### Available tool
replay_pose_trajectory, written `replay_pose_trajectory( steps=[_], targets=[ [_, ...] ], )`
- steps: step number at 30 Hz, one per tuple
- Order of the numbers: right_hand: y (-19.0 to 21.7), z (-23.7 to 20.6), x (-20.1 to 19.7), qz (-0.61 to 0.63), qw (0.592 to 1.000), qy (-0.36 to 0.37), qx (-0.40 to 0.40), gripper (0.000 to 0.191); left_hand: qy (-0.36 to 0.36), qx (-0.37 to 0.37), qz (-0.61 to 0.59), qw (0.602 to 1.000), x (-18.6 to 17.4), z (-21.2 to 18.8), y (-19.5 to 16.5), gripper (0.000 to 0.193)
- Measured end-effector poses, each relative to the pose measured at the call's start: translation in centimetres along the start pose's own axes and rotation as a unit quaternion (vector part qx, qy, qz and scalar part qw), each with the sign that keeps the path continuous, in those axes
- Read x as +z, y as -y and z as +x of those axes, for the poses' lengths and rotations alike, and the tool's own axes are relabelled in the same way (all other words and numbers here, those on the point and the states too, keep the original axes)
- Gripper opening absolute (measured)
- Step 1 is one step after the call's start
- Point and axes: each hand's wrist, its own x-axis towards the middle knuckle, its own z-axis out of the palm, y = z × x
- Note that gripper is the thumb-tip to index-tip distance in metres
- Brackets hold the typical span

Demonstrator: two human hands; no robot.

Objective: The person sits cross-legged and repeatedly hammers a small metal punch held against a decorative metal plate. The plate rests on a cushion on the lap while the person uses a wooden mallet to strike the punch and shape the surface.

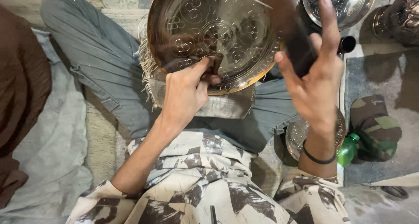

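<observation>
A round engraved metal plate point(205, 27) with ring patterns rests tilted on a fringed block point(227, 106) in my lap. My left hand point(185, 93) pinches a small dark punch point(214, 62) upright against the plate's lower part. Raised to the right of the plate, my right hand point(316, 75) grips a dark hammer point(297, 36) that shows motion blur. A black band circles my right wrist.
A second engraved plate point(345, 3) lies at the top right, another plate point(297, 136) beside my right knee. A green bottle point(348, 149) and a camouflage cap point(375, 128) sit on the floor at right. Brown cloth point(22, 88) lies at left.
</observation>
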Motion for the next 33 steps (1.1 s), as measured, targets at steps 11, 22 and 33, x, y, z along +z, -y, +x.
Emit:
replay_pose_trajectory(
  steps=[11,22,33],
  targets=[
    [0.3,-0.1,-0.3,-0.229,0.957,0.172,-0.049,0.078,0.156,0.068,0.012,0.985,-0.9,2.6,0.8,0.039],
    [-2.1,-6.5,1.5,-0.117,0.993,0.005,0.009,0.056,0.302,0.116,-0.046,0.945,-1.2,5.3,1.4,0.052],
    [-2.1,-10.7,4.4,-0.094,0.995,0.013,0.039,0.07,0.383,0.138,-0.023,0.913,-2.4,6.9,0.1,0.056]
  ],
)
